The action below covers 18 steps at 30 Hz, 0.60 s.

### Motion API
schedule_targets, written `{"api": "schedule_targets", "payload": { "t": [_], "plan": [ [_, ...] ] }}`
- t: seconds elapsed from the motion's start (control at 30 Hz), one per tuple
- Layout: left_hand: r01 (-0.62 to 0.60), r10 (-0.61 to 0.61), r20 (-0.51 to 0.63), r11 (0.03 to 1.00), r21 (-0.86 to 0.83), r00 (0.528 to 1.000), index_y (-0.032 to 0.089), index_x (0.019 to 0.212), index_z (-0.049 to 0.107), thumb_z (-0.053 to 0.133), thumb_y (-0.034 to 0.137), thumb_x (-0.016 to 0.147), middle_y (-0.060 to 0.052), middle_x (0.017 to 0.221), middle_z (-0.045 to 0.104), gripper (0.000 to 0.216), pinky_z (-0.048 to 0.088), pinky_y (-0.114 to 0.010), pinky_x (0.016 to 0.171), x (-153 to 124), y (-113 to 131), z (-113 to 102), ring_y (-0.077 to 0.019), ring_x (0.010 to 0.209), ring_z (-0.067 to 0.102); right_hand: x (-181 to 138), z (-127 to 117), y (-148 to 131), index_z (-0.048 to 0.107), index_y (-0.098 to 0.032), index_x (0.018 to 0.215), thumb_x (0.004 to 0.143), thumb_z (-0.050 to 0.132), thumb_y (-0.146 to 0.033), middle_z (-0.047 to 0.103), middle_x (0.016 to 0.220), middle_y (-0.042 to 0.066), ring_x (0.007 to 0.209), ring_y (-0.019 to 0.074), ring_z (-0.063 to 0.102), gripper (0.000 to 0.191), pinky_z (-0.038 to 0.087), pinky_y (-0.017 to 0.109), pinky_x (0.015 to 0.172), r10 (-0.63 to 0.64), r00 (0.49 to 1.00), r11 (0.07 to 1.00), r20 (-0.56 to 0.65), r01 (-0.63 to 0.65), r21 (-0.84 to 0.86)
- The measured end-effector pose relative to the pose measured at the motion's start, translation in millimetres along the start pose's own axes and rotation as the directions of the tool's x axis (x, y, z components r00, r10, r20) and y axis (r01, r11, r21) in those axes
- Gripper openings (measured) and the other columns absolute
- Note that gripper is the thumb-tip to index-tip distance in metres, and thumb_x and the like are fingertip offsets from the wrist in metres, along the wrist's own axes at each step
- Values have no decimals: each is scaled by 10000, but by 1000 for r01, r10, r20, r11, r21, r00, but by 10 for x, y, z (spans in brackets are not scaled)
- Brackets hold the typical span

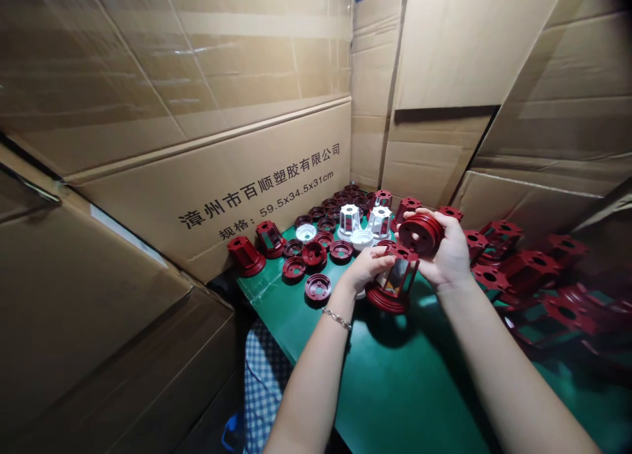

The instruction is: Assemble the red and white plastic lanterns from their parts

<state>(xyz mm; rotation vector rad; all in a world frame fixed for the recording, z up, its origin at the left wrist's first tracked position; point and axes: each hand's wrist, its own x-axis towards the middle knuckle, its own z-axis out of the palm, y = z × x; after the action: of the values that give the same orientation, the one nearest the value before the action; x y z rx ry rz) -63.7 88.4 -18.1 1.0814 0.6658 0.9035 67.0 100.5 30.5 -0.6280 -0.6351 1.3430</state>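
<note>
My left hand (364, 270) is closed around the upper part of a dark red lantern-shaped plastic housing (388, 301), with a flared round base and open window panels. The housing is held upright over the green table. My right hand (453, 253) grips a dark red round plastic cap (421, 235), tilted so that its recessed face with holes shows. The cap is close above the top of the housing; whether they touch I cannot tell. Just behind my hands stand a white housing (349, 222) and a white round cap (362, 239).
Several red round caps (317, 288) lie on the green table (390, 395) at the left and back. Red housings (245, 255) stand at the left corner, and more red housings (530, 270) crowd the right side. Cardboard boxes (266, 171) wall in the left and back.
</note>
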Motion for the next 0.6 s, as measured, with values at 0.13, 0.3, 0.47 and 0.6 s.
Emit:
{"api": "schedule_targets", "payload": {
  "t": [0.13, 0.3, 0.47, 0.6],
  "plan": [
    [17, -17, 1, 1000, -6, 1000, 135, 696, 513, 757, 555, 507, 51, 508, 429, 522, 274, -215, 458, 1, -3, -1, -48, 431, 348, -33, 34, -27, 631, -175, 742, 492, 704, -397, 601, 812, 26, 624, 180, 555, 341, 544, 293, 536, 7, 1000, 999, 13, -6, -44],
    [5, -5, 3, 1000, 17, 1000, 139, 654, 483, 744, 590, 504, 46, 504, 416, 542, 250, -211, 441, 15, -32, -12, -52, 434, 353, -23, 0, -34, 639, -167, 737, 473, 711, -392, 602, 808, 32, 604, 185, 550, 354, 543, 300, 522, 50, 999, 998, 18, -50, -39],
    [3, -3, 5, 1000, 26, 1000, 141, 647, 452, 735, 602, 501, 48, 518, 409, 560, 231, -203, 432, 22, -43, -5, -42, 438, 336, -12, -17, -68, 622, -152, 726, 498, 654, -357, 605, 799, 41, 621, 201, 573, 308, 557, 317, 558, 83, 996, 996, 30, -82, -32],
    [-2, 1, 9, 999, 44, 1000, 138, 682, 470, 715, 624, 513, 53, 515, 405, 570, 224, -200, 406, 27, -47, 0, -39, 415, 323, -31, 39, -117, 589, -126, 727, 600, 505, -298, 601, 764, 54, 627, 194, 585, 229, 558, 320, 580, 125, 990, 992, -66, -125, 5]
  ]
}}
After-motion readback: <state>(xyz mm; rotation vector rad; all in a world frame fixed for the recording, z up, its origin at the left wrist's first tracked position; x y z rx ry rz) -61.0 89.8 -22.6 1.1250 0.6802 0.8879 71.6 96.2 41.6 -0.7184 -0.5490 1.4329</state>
